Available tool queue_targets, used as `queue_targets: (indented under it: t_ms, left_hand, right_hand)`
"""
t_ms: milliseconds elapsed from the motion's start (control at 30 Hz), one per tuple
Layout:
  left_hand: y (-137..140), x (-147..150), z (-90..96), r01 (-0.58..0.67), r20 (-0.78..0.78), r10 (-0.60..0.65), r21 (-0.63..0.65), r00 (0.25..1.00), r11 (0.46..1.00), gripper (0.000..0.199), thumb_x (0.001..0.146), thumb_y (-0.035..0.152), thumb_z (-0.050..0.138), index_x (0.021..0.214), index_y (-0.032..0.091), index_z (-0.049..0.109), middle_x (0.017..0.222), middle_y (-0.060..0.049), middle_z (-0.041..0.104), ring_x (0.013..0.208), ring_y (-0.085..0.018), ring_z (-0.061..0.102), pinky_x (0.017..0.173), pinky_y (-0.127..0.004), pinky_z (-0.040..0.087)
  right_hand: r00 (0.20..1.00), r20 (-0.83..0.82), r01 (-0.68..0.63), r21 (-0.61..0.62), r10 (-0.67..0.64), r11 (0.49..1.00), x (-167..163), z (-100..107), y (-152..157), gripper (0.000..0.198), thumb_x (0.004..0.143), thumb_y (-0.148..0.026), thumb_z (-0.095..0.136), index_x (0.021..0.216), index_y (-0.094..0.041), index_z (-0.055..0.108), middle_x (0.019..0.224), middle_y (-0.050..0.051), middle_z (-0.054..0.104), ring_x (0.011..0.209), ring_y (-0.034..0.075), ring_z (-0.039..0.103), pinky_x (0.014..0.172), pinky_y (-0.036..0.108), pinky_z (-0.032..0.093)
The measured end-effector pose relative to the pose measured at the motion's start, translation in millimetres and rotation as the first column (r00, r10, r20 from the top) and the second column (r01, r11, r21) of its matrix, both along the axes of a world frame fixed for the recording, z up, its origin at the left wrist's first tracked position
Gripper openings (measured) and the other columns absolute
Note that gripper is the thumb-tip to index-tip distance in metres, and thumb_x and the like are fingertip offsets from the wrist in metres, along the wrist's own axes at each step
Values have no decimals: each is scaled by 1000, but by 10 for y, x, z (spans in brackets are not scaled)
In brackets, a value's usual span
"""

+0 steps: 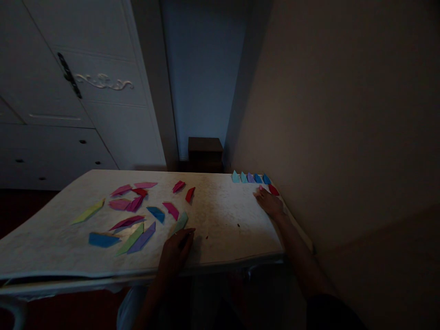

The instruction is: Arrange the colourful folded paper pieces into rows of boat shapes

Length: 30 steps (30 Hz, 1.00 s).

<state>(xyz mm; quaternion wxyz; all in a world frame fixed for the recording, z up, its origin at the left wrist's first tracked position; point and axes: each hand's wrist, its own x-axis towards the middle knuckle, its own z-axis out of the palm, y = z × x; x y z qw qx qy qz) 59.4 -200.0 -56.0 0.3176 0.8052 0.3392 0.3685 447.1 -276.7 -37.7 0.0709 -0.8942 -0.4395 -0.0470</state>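
Observation:
On the right side of the table, my right hand is closed on a small pink folded paper piece, mostly hidden by the fingers. It is just in front of a row of folded paper pieces in light teal, purple and blue, beside a red folded piece. My left hand rests low on the table near the middle, fingers loosely bent and thumb apart. Its fingertips lie at the lower end of a pale green folded paper piece; whether they touch it I cannot tell.
Several folded paper pieces lie scattered at left, among them a yellow-green one, a blue one, a purple one and a red one. A wall borders the table on the right. White cabinets stand behind.

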Motion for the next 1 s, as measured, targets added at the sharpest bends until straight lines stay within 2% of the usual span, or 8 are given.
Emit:
queue_targets:
  t_ms: [200,333,533,600,700,833,933,1000]
  left_hand:
    - [-11,5,13,6,-3,-6,-20,1000,1000,27,86,35,50,96,21,71,93,-5,75,83,-19,70,77,-29,56]
    - [-21,12,18,12,5,-12,-33,1000,999,27,86,35,50,96,20,70,93,-5,75,85,-19,70,78,-30,56]
    - [-18,12,22,5,14,-4,-30,1000,1000,27,86,34,50,95,20,70,93,-6,75,85,-20,70,77,-30,56]
    - [-20,11,21,6,17,-5,-37,1000,999,26,85,33,50,95,20,71,93,-6,75,84,-20,70,76,-31,56]
    - [-25,11,12,8,30,-6,-46,1000,999,26,85,32,50,95,20,71,93,-7,75,85,-20,70,77,-31,56]
    - [-35,9,1,13,56,-10,-51,998,999,25,85,31,50,96,20,71,93,-6,75,84,-20,69,77,-31,55]
    - [-49,7,13,18,66,-14,-67,998,998,25,86,31,50,96,19,71,93,-7,74,83,-19,69,76,-31,54]
    - [-63,4,36,14,78,-7,-90,997,996,25,86,30,50,95,20,71,93,-6,74,83,-19,69,76,-30,54]
  right_hand:
    - [999,-7,53,-6,-53,999,0,15,43,56,95,-51,34,141,-20,43,121,14,65,97,28,67,80,38,50]
    - [998,23,64,94,-66,994,-43,-17,7,52,95,-47,37,140,-21,45,126,14,63,93,26,67,78,36,51]
    - [994,13,105,182,-109,978,-160,-1,-56,51,93,-40,39,140,-21,45,113,14,69,83,25,69,74,35,51]
    - [998,10,58,216,-62,975,-238,5,-67,48,93,-38,38,138,-21,48,120,12,66,91,25,68,79,35,51]
    - [996,-15,-76,279,83,957,-434,0,-74,41,94,-35,34,121,-20,61,122,9,66,102,23,64,85,33,48]
    - [949,-167,-191,375,269,907,-855,-14,-84,42,96,-42,32,94,-20,67,91,7,72,79,20,66,72,28,48]
    - [842,-362,-205,471,400,858,-1256,-7,-93,44,95,-49,32,77,-21,60,66,2,63,59,16,59,58,25,43]
    - [736,-472,-211,521,485,827,-1533,6,-101,45,95,-51,33,71,-21,56,61,0,58,56,15,55,55,24,41]
